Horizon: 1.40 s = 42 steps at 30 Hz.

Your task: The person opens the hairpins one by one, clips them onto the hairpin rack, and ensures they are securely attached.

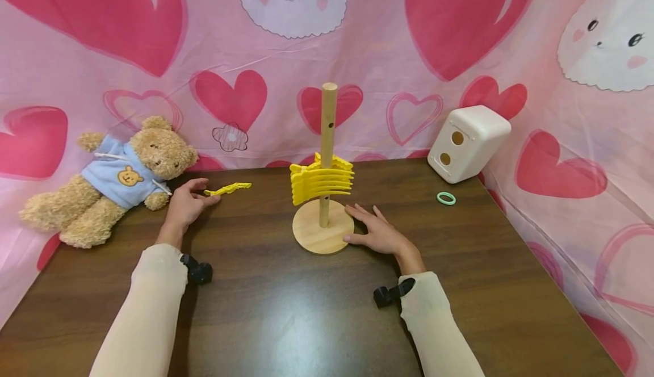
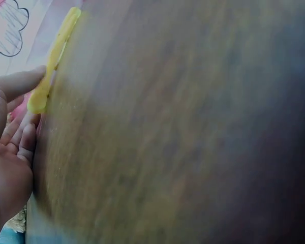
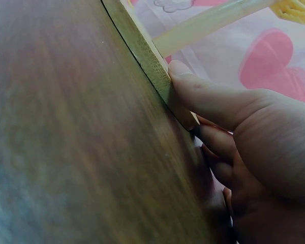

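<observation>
My left hand (image 1: 185, 204) pinches a thin yellow hair clip (image 1: 232, 188) between thumb and fingertips, low over the table at the left. In the left wrist view, the thumb lies on the rear end of the hair clip (image 2: 56, 58) and its far end points away. A wooden stand (image 1: 323, 243) with a round base and upright pole stands mid-table. Around its pole sit yellow pieces (image 1: 327, 181) with several long curved prongs pointing right. My right hand (image 1: 380, 234) holds the base's right edge, thumb on the rim (image 3: 160, 76) and the other fingers partly hidden.
A teddy bear (image 1: 122, 172) in a blue hoodie leans against the pink heart-print backdrop (image 1: 286, 87), left of the left hand. At the back right are a white box (image 1: 472, 141) with two round holes and a small green ring (image 1: 446, 198). The brown table (image 1: 286, 309) lies beneath.
</observation>
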Each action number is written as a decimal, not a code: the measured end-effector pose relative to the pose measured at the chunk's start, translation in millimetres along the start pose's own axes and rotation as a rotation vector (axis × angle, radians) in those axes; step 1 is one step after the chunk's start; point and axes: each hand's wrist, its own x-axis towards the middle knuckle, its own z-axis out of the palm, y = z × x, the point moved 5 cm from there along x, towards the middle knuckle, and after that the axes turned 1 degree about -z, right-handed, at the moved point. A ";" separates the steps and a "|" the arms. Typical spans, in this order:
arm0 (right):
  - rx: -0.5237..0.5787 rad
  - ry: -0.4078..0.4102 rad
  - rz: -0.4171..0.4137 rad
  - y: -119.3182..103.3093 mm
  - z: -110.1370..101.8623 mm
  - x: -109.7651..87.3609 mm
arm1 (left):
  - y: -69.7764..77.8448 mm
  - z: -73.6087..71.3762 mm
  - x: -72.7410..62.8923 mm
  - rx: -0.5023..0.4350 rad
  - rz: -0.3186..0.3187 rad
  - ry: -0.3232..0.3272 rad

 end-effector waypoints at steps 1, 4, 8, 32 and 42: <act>-0.003 0.000 -0.001 0.0 0.1 0.2 | -0.4 -0.3 0.5 0.024 -0.001 -0.005; -0.004 0.001 0.000 0.2 -0.1 0.4 | -1.8 -0.9 1.4 0.072 -0.009 -0.023; -0.002 0.002 0.001 0.4 -0.3 -0.2 | -3.2 -1.8 1.0 0.088 -0.016 -0.033; -0.008 0.006 0.000 -0.9 -0.2 -0.2 | 8.3 -4.5 -10.5 -0.070 -0.012 -0.004; -0.017 0.009 -0.005 -0.6 0.3 0.0 | 14.9 -6.3 -15.5 -0.066 -0.014 0.021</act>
